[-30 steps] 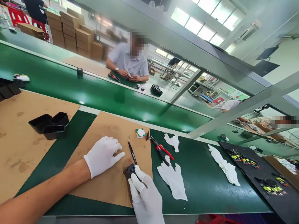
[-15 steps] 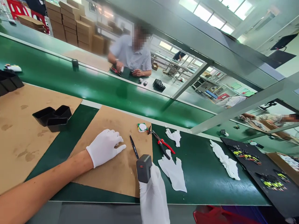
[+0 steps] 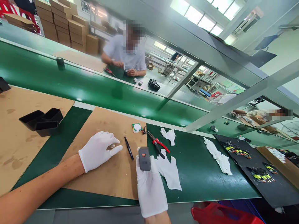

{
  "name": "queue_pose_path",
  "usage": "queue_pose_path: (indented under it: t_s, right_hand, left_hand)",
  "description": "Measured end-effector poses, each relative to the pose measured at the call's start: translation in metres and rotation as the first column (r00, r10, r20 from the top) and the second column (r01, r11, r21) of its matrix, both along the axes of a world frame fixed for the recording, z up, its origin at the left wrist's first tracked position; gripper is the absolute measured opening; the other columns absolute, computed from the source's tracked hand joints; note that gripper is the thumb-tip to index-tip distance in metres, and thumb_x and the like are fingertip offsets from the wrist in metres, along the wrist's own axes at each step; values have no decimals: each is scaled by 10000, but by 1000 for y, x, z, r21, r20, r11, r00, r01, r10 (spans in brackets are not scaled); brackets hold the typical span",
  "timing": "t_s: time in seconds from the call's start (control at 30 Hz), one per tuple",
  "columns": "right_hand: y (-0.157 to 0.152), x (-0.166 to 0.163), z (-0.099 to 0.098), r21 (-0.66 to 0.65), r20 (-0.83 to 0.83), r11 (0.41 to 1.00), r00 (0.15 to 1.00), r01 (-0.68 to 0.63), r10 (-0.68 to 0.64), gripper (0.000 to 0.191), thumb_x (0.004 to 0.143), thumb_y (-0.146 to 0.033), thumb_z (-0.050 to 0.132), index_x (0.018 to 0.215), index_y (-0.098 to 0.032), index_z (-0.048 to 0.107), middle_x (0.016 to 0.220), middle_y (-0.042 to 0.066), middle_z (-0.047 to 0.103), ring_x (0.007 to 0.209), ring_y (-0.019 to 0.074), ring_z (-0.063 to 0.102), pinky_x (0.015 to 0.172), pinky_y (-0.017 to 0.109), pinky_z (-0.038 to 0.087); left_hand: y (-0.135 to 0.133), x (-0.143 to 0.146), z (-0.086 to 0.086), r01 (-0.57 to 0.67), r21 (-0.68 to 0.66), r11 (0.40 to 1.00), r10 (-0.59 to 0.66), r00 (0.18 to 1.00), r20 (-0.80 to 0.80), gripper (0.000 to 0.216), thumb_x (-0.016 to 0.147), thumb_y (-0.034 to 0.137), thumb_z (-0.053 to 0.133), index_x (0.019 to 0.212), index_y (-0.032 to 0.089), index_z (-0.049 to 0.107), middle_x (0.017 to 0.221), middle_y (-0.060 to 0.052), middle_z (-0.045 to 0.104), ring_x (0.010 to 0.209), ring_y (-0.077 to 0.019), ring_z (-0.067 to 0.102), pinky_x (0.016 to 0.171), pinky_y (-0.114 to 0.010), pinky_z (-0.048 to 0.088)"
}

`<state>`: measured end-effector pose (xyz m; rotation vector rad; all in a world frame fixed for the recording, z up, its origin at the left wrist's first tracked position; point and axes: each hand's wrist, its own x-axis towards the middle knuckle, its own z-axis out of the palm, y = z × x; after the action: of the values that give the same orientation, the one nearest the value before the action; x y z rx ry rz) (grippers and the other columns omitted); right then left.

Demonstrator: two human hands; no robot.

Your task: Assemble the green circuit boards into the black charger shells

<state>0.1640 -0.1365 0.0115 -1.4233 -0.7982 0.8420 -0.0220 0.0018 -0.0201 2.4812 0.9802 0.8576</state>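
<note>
My right hand (image 3: pixel 151 189), in a white glove, grips a small dark grey charger case (image 3: pixel 144 159) upright above the cardboard's right edge. An orange-red slot shows on the face turned to me. On the cardboard sheet (image 3: pixel 98 183) lies my gloved left hand (image 3: pixel 100 151), empty, with thumb stretched out and fingers loosely bent apart. Between both hands is a black pen (image 3: pixel 128 148). Beyond it sits a small green circuit board with a round white part (image 3: pixel 137 128). Pliers with red and black handles (image 3: pixel 157 143) lie to the right, close to a loose white glove (image 3: pixel 170 171).
Black open holders (image 3: pixel 46 128) stand on another cardboard sheet at left. More white gloves (image 3: pixel 218 155) lie at right, before a black board (image 3: pixel 238 168) bearing circuit parts. A green conveyor belt (image 3: pixel 98 90) runs behind the bench; a co-worker (image 3: pixel 127 53) sits across it.
The charger case has turned so its slotted face looks more squarely at me, and my right hand has rolled palm-up. My left hand stays on the cardboard. The whole view has shifted slightly.
</note>
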Motion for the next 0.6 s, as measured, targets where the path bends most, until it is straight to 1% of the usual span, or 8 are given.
queue_pose_path:
  t_s: [0.1, 0.17, 0.23, 0.3, 0.37, 0.47, 0.53, 0.6]
  right_hand:
    - [24, 10, 13, -5, -296, 999, 955, 33, -33, 416, 957, -570, 685, 1231, -266, 758, 1300, 46, 761, 1300, 274, 674, 1108, 460, 582]
    - [42, 16, 22, -7, -439, 1000, 899, 13, -15, 376, 948, -525, 713, 1197, -247, 766, 1290, 39, 765, 1308, 239, 671, 1097, 392, 587]
    - [61, 21, 30, 0, -491, 1000, 871, -23, 20, 342, 962, -479, 706, 1165, -213, 775, 1268, 55, 773, 1287, 226, 684, 1059, 349, 605]
    - [81, 29, 37, 2, -524, 998, 850, -67, 58, 314, 985, -437, 682, 1113, -171, 788, 1211, 86, 790, 1219, 223, 721, 997, 318, 633]
    - [99, 37, 43, 8, -556, 995, 826, -101, 88, 276, 1004, -388, 658, 1054, -154, 795, 1103, 93, 812, 1105, 201, 764, 931, 274, 649]
    - [114, 46, 48, 54, -572, 993, 812, -104, 116, 218, 1014, -335, 639, 999, -178, 791, 965, 58, 812, 975, 163, 783, 890, 231, 650]
    - [112, 46, 46, 94, -562, 993, 820, -69, 110, 218, 1012, -364, 642, 985, -200, 784, 957, 48, 806, 1007, 160, 777, 924, 228, 639]
    - [102, 43, 41, 129, -537, 992, 841, 4, 66, 268, 1004, -451, 645, 964, -222, 778, 985, 52, 807, 1079, 165, 765, 972, 224, 621]
  left_hand:
    - [-6, 1, 5, 34, -6, 999, -34, 996, 83, 192, 1010, 362, 618, 1094, 213, 705, 864, -17, 688, 800, -212, 643, 804, -378, 509]
    - [-8, 8, 12, 36, -21, 999, -33, 990, 139, 319, 966, 375, 676, 1241, 217, 645, 1026, -43, 704, 921, -232, 683, 858, -395, 546]
    - [-5, 22, 21, 39, -54, 998, -29, 984, 179, 553, 901, 393, 750, 1380, 211, 543, 1200, -80, 687, 1054, -262, 703, 926, -424, 573]
    - [4, 41, 33, 40, -88, 995, -22, 980, 197, 760, 826, 418, 820, 1461, 207, 460, 1317, -116, 656, 1165, -304, 698, 986, -459, 582]
    - [18, 64, 45, 23, -110, 994, 1, 976, 219, 851, 774, 439, 861, 1481, 207, 448, 1375, -141, 636, 1239, -343, 679, 1029, -485, 579]
    - [38, 96, 60, 12, -104, 995, 17, 961, 274, 811, 751, 393, 879, 1443, 189, 509, 1345, -146, 647, 1213, -347, 698, 1012, -473, 594]
    - [42, 111, 65, 21, -71, 997, 2, 952, 308, 709, 768, 329, 857, 1394, 192, 554, 1275, -122, 673, 1164, -326, 713, 978, -454, 601]
    - [36, 122, 68, 36, -46, 998, -19, 945, 326, 601, 780, 285, 828, 1328, 207, 595, 1178, -92, 699, 1099, -308, 723, 933, -442, 603]
